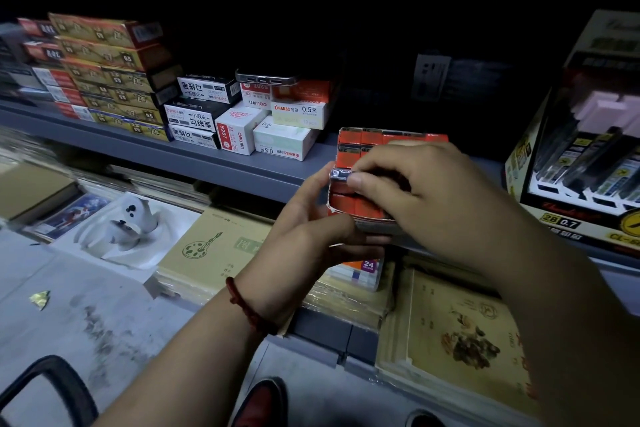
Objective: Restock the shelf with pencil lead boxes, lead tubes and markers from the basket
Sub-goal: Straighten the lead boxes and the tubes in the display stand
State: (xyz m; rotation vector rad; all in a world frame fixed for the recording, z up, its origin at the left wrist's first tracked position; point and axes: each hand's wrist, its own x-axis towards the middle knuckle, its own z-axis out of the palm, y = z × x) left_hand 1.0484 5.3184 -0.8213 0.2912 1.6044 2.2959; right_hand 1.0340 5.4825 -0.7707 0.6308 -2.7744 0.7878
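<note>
Near: left hand [311, 218] grips open orange cardboard display tray [367, 144] from its 7 o'clock | right hand [415, 191] pinches small dark lead tube [337, 174] at tray's 9 o'clock rim | tray held at grey metal shelf [242, 163] front edge | Risk: a tilted tray may spill its tubes; white boxes [280, 140] at 10 o'clock crowd the slot.

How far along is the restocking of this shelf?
Looks partly done: stacked boxes already sit on the left of the grey shelf. In hand now: the left hand holds an orange box at the shelf's edge while the right hand pinches a small dark tube at its open face. Left: placing that box; how much stock remains in the basket is not visible.
</note>
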